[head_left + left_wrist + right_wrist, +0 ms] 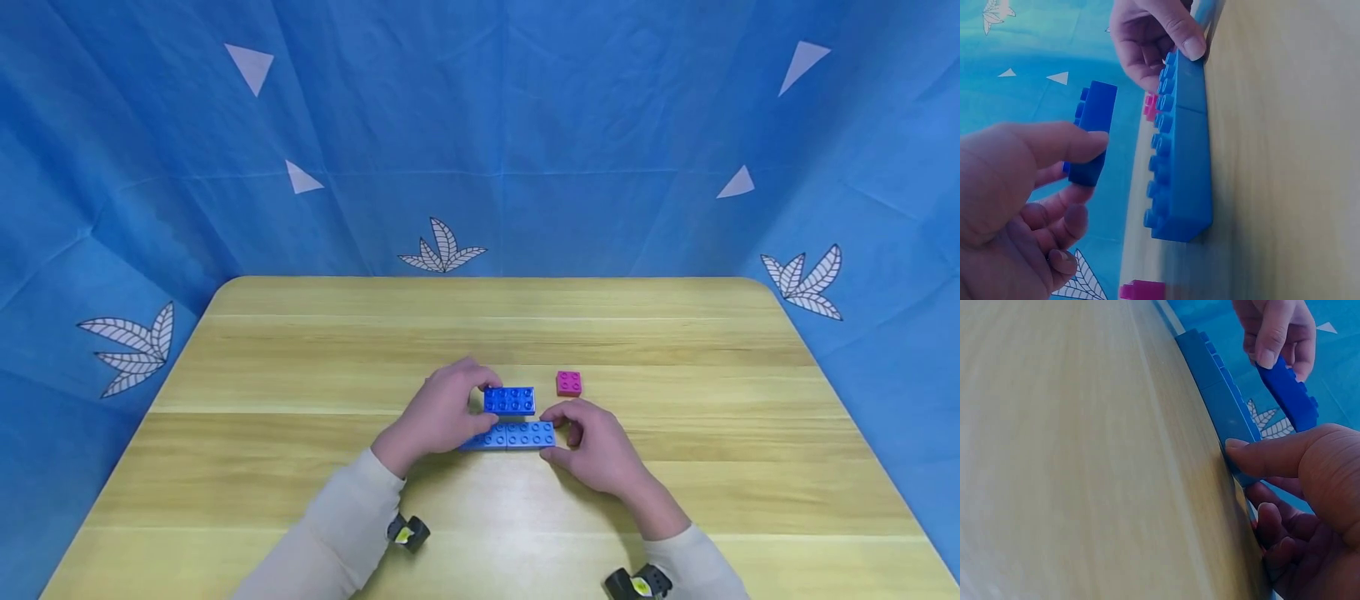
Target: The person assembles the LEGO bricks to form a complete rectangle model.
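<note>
My left hand (446, 410) pinches a dark blue toy building brick (510, 401) by one end, between thumb and fingers. In the left wrist view that brick (1096, 112) is held up off the table, studs facing away from the palm. Two lighter blue bricks (529, 434) lie end to end in a row on the table, their seam showing in the left wrist view. Part of the row's left end is hidden by my left thumb in the head view. At the row's right end, my right hand (596, 446) grips the brick between thumb and fingers.
A small pink brick (568, 383) sits on the wooden table (675, 333) beyond my right hand. Another pink brick (1142, 290) shows at the bottom of the left wrist view. A blue cloth (495, 125) hangs behind the table.
</note>
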